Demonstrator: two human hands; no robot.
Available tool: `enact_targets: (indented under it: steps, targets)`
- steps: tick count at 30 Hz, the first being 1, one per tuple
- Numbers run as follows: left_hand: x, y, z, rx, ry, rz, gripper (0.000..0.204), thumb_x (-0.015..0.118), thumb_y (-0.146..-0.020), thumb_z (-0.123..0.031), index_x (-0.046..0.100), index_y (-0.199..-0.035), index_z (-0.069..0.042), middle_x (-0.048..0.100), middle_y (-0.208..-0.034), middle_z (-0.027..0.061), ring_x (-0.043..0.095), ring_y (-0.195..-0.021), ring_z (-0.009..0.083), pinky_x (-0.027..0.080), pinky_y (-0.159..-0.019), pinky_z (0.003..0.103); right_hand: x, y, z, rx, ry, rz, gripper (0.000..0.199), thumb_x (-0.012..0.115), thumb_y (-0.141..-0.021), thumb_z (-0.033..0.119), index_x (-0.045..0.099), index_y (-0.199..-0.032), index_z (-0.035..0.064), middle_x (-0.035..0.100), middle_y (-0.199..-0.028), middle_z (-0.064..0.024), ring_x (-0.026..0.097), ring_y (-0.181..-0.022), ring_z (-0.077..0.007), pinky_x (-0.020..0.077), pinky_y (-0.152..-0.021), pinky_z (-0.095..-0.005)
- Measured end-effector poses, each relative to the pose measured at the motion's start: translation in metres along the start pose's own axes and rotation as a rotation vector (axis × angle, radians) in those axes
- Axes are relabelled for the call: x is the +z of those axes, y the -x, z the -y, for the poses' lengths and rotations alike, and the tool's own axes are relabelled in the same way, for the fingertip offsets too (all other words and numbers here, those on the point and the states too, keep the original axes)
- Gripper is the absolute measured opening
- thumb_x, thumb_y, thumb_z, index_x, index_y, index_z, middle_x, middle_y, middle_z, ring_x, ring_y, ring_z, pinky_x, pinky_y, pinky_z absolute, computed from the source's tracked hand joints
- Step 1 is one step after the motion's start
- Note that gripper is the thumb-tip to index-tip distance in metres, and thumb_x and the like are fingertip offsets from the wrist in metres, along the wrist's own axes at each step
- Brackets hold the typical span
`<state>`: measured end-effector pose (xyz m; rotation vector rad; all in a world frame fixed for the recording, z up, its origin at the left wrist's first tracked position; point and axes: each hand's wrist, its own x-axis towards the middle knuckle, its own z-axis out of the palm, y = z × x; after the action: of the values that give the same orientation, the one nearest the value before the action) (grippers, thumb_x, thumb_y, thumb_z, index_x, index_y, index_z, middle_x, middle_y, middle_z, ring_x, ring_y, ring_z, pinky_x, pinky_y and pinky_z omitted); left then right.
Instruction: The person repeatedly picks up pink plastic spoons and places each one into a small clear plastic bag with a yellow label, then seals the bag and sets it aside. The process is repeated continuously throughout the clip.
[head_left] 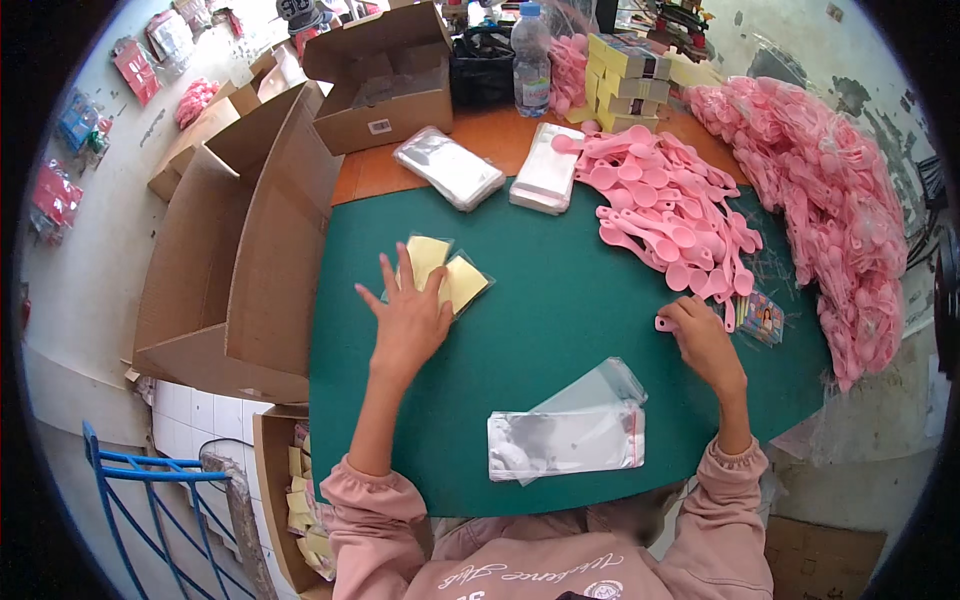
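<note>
My left hand (pixel 412 318) is open, its fingers spread over two yellow cards in clear sleeves on the green mat (pixel 400 420). Its fingertips reach one yellow card (pixel 428 254) and lie against the other yellow card (pixel 464 283). On the right, my right hand (pixel 703 338) has its fingers closed around a pink plastic spoon (pixel 664 324), whose handle end sticks out past the fingertips. Just beyond it spreads a heap of pink spoons (pixel 670 200). Small printed picture cards (pixel 763 318) lie beside that hand. Between my forearms rests a stack of clear plastic bags (pixel 565 442), the upper ones fanned askew.
Two stacks of clear bags, one left (pixel 450 168) and one right (pixel 545 170), lie at the mat's far side. Behind stand a water bottle (pixel 531 62), bundled yellow cards (pixel 628 85) and a cardboard box (pixel 385 85). Bagged pink spoons (pixel 815 190) pile up right; a large carton (pixel 265 250) stands left.
</note>
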<state>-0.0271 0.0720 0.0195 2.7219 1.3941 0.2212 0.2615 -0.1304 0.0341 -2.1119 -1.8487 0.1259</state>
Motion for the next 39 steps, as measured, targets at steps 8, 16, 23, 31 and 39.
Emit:
enact_targets:
  steps: [8,16,23,31,39]
  targets:
    - [0.024,0.057,-0.115,0.372,0.651,0.005,0.032,0.064,-0.072,-0.014,0.052,-0.099,-0.001,0.048,-0.086,0.0145,0.054,-0.077,0.0299,0.046,-0.068,0.035,-0.016,-0.023,0.026,-0.029,-0.219,-0.103,0.026,0.053,-0.074,-0.002,0.053,-0.1,0.0025,0.048,-0.075,-0.0072,0.049,-0.07,-0.0208,0.0415,-0.063,-0.0304]
    - [0.026,0.045,-0.101,0.346,0.962,0.176,0.027,0.061,-0.072,-0.004,0.056,-0.098,-0.002,0.052,-0.075,0.0078,0.054,-0.07,0.0207,0.046,-0.067,0.03,-0.013,-0.024,0.036,0.087,-1.006,-0.206,0.018,0.058,-0.08,0.005,0.054,-0.098,0.0037,0.045,-0.075,0.0048,0.043,-0.065,-0.003,0.0367,-0.056,-0.0176]
    - [0.011,0.036,-0.086,0.232,1.111,0.371,0.031,0.061,-0.076,-0.007,0.057,-0.106,-0.002,0.06,-0.078,0.0047,0.054,-0.066,0.0102,0.046,-0.062,0.024,-0.003,-0.026,0.037,0.051,-0.69,-0.027,0.015,0.061,-0.076,0.007,0.054,-0.088,0.0015,0.05,-0.07,0.0004,0.049,-0.062,-0.0056,0.0411,-0.056,-0.0206]
    - [0.02,0.027,-0.067,0.25,1.383,0.503,0.024,0.059,-0.082,-0.014,0.056,-0.1,0.001,0.058,-0.075,0.0018,0.053,-0.068,0.0083,0.045,-0.064,0.022,-0.004,-0.027,0.035,0.122,-0.607,-0.022,0.013,0.061,-0.075,0.007,0.054,-0.086,0.0016,0.052,-0.065,-0.001,0.049,-0.058,-0.0057,0.0403,-0.054,-0.0201]
    - [0.025,0.025,-0.075,-0.056,1.65,0.611,0.016,0.059,-0.083,-0.011,0.054,-0.09,0.002,0.063,-0.083,0.0073,0.057,-0.071,0.008,0.046,-0.064,0.021,0.011,-0.024,0.04,0.186,-0.956,-0.44,0.011,0.055,-0.086,0.012,0.055,-0.091,0.0021,0.055,-0.07,0.0,0.052,-0.063,-0.006,0.0423,-0.056,-0.0186]
